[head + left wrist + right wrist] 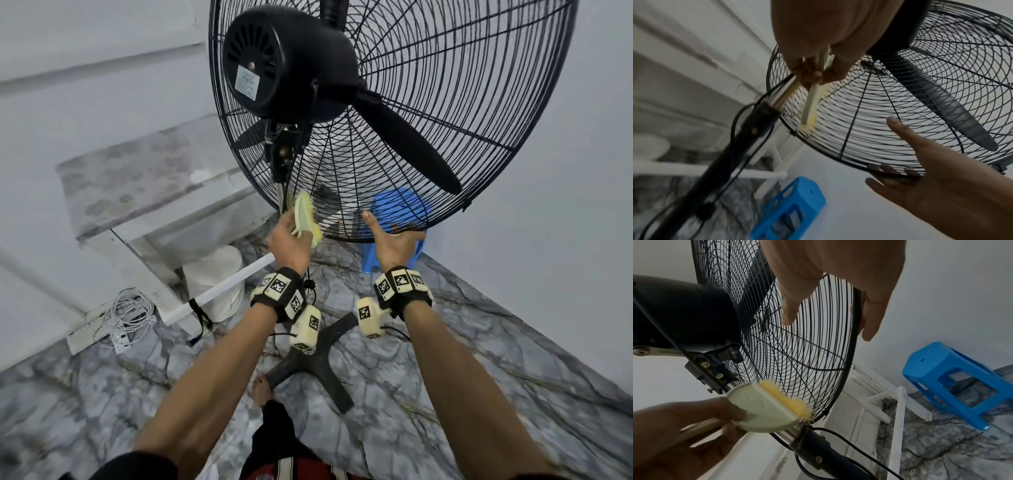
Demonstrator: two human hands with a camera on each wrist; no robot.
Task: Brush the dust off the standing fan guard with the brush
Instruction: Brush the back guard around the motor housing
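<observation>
The black wire fan guard [445, 85] fills the upper right, seen from its rear with the motor housing [287, 65] in front. My left hand [291, 236] grips a pale green brush [306, 219], and its yellow bristles [785, 397] lie against the guard's lower rear wires beside the pole. My right hand [390, 240] holds the guard's bottom rim. Its thumb [791, 309] presses on the rear wires [797, 353], while its fingers [869, 321] curl round the rim. In the left wrist view the brush [810, 102] points down the guard [859, 129] toward the rim.
A blue plastic stool [953, 378] stands on the marble floor behind the guard. The fan's pole [748, 139] and cross base [315, 363] are below my hands, with a foot [262, 390] on the base. A white bar [222, 284], a white cabinet and coiled cables [126, 315] are left.
</observation>
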